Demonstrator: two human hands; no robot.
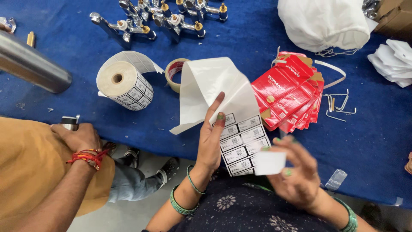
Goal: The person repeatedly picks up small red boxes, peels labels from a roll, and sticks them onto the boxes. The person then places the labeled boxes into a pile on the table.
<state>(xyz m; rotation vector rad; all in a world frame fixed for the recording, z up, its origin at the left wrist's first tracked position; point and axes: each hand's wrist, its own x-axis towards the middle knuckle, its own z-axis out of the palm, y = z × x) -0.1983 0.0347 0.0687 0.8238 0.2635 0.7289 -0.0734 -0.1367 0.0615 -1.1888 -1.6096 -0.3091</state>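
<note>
Gripping a white strip of printed sticker labels (240, 139), left hand (211, 137) closed; right hand (296, 172) beside it pinches one peeled white label (269, 163).

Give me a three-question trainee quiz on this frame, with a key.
1. True or false: the left hand holds the label strip from behind, with its thumb on the front.
2. What does the right hand pinch? A) a roll of tape B) a single white label C) a metal tap
3. Where does the stack of flat red cartons lie relative to the label strip?

Key:
1. True.
2. B.
3. To its right, on the blue table.
</note>
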